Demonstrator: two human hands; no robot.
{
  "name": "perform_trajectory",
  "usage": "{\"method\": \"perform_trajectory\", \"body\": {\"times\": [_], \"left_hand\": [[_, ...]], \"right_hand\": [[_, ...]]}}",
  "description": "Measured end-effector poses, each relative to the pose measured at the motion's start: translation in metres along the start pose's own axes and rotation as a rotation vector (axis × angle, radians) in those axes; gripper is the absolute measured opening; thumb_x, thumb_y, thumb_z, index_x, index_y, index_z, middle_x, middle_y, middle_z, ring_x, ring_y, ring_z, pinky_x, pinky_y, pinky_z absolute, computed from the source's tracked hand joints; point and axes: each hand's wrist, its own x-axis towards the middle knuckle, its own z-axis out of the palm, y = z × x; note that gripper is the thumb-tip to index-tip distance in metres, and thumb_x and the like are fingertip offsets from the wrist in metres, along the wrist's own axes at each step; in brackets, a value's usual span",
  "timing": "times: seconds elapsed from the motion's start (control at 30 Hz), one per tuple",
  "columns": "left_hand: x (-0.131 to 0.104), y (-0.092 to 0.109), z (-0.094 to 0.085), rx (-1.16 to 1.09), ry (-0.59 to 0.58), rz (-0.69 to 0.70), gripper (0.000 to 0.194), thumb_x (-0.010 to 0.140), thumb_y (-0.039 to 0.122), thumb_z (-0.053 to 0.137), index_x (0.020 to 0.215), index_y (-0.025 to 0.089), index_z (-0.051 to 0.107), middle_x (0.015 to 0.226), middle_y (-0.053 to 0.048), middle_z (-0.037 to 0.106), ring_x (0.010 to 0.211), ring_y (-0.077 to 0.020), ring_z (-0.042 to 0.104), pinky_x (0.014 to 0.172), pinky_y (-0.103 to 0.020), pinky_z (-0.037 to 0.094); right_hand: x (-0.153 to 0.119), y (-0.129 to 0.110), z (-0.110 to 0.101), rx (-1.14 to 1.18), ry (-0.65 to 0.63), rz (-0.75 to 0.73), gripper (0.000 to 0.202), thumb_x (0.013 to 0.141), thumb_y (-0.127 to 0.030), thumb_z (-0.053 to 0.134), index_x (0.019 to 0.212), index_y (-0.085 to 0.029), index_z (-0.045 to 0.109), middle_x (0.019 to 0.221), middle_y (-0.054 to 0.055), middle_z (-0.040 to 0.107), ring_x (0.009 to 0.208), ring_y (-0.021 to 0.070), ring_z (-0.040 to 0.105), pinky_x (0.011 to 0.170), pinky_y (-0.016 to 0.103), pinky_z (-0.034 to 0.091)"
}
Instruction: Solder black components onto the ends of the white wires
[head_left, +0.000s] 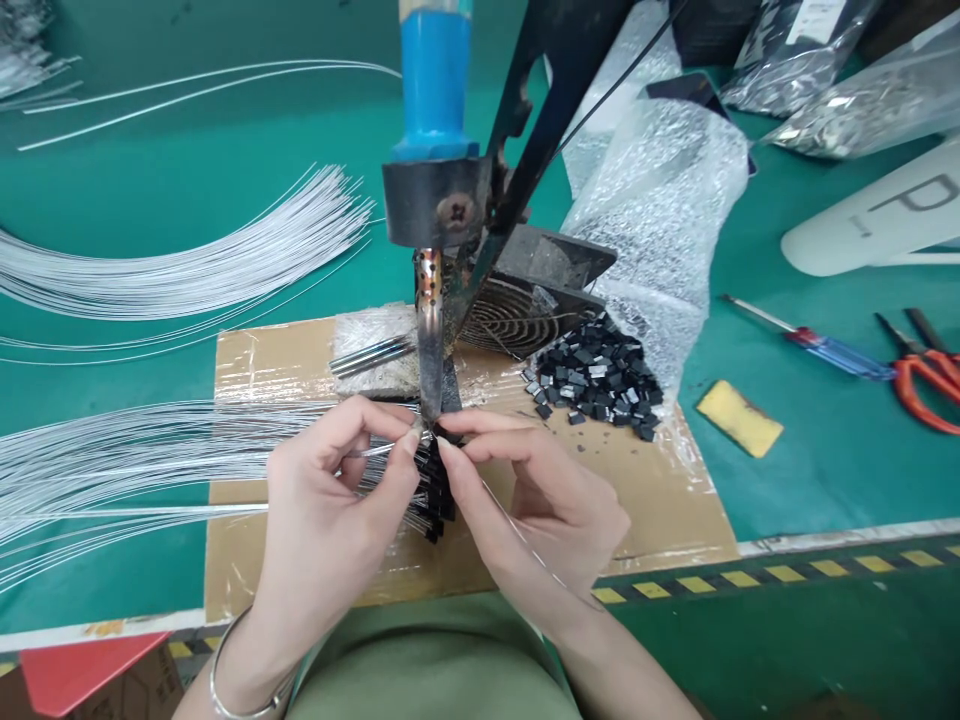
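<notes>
Both hands pinch at the same spot right under the soldering iron tip: left hand has thumb and forefinger closed on a thin silver wire, right hand has fingertips closed on a small black connector at the wire's end, the two touching between the fingertips. Below the fingers hangs a row of finished black connectors, too many and too overlapped to count. Counts elsewhere: one loose pile of black parts on the cardboard mat, wire bundles fanned out on the left, one yellow sponge, one screwdriver, one pair of red scissors.
</notes>
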Motion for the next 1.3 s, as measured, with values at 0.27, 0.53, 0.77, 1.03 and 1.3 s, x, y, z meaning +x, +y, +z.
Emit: {"method": "perform_trajectory", "body": {"times": [0.27, 0.53, 0.77, 1.03, 1.3], "left_hand": [[0.002, 0.001, 0.001, 0.015, 0.000, -0.011, 0.013, 0.088, 0.017, 0.073, 0.076, 0.021, 0.071, 0.085, -0.001, 0.076, 0.074, -0.0145, 0.066, 0.059, -0.024, 0.045], [0.000, -0.003, 0.000, 0.013, -0.017, 0.030, 0.012, 0.089, 0.017, 0.074, 0.078, 0.021, 0.071, 0.085, 0.000, 0.075, 0.072, -0.0122, 0.064, 0.056, -0.023, 0.042], [-0.001, -0.004, -0.001, 0.023, -0.024, 0.040, 0.013, 0.091, 0.016, 0.072, 0.079, 0.022, 0.071, 0.086, 0.001, 0.075, 0.072, -0.0112, 0.063, 0.057, -0.022, 0.042], [0.003, -0.003, 0.000, 0.016, -0.038, 0.027, 0.013, 0.089, 0.016, 0.073, 0.077, 0.021, 0.071, 0.084, 0.002, 0.076, 0.070, -0.0103, 0.064, 0.058, -0.021, 0.045], [-0.001, -0.011, -0.007, 0.147, -0.042, 0.046, 0.011, 0.090, 0.017, 0.071, 0.080, 0.022, 0.071, 0.087, 0.004, 0.077, 0.052, -0.0073, 0.047, 0.047, -0.024, 0.034]], "right_hand": [[0.001, 0.000, 0.000, -0.015, 0.007, 0.007, 0.020, 0.089, -0.005, 0.074, 0.091, -0.025, 0.072, 0.102, 0.004, 0.083, 0.093, 0.0212, 0.080, 0.087, 0.036, 0.065], [0.001, 0.000, 0.001, -0.003, 0.026, -0.010, 0.022, 0.088, -0.003, 0.075, 0.091, -0.025, 0.074, 0.099, 0.003, 0.083, 0.091, 0.0201, 0.079, 0.085, 0.035, 0.065], [0.001, 0.002, 0.001, -0.017, 0.020, -0.033, 0.023, 0.088, -0.003, 0.075, 0.093, -0.025, 0.075, 0.098, 0.003, 0.083, 0.089, 0.0193, 0.079, 0.084, 0.035, 0.065], [-0.001, 0.003, 0.001, 0.055, 0.014, 0.013, 0.022, 0.088, -0.001, 0.074, 0.093, -0.023, 0.074, 0.102, 0.004, 0.082, 0.095, 0.0190, 0.078, 0.089, 0.034, 0.062], [0.005, 0.011, -0.023, 0.027, 0.263, 0.217, 0.007, 0.096, -0.022, 0.073, 0.091, -0.022, 0.069, 0.074, -0.003, 0.067, 0.065, 0.0136, 0.064, 0.062, 0.026, 0.052]]}}
